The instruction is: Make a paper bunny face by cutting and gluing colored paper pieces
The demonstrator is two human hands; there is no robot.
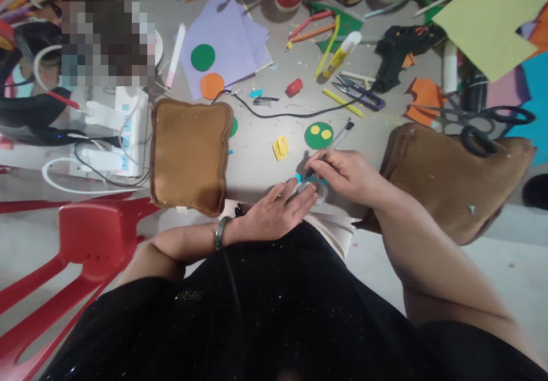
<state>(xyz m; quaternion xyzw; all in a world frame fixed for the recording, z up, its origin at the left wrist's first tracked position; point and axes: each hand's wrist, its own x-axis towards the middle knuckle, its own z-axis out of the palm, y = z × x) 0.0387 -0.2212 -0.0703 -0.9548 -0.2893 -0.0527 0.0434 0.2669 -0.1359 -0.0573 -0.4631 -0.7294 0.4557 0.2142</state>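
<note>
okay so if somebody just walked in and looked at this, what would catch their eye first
Probably the two hands at centre: the right hand holds a pen over a small round disc that the left hand presses down. Next, the brown cushion to their left and the red plastic chair at lower left.

The cushion point(189, 155) was plain brown. The chair point(96, 238) was red. A green paper disc point(318, 135) carried two yellow dots. Another disc point(202, 57) was plain green and one point(212, 85) orange, both on lilac paper sheets point(229, 35). The pen point(331, 144) was clear with a black tip. The glue gun point(396, 49) was black. The bracelet point(221, 232) was dull green.
</note>
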